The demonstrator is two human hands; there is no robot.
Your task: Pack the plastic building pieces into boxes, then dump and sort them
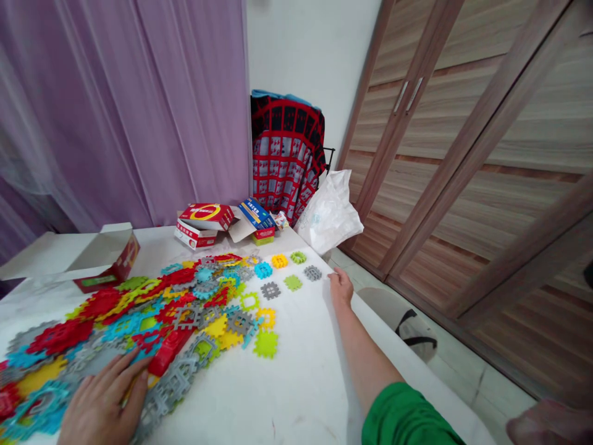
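My left hand (106,395) lies over the near left part of a pile of interlocking plastic gear-shaped building pieces (139,290) in red, blue, yellow, grey and green. Its fingers are stretched and apart, close to a long red piece (170,351); what lies under the palm is hidden. At the table's right edge is my right hand (341,287), its fingers curled in, with nothing visible in them. Nearest to it is a grey square piece (312,272). Beside that are a flat green piece (292,282), a yellow piece (279,261) and another grey piece (270,290).
An open carton (106,256) stands at the table's left, and red boxes (206,216) and a blue box (256,213) at the back. A white plastic bag (331,213) hangs by the far right corner. Wooden wardrobe doors (463,154) rise on the right.
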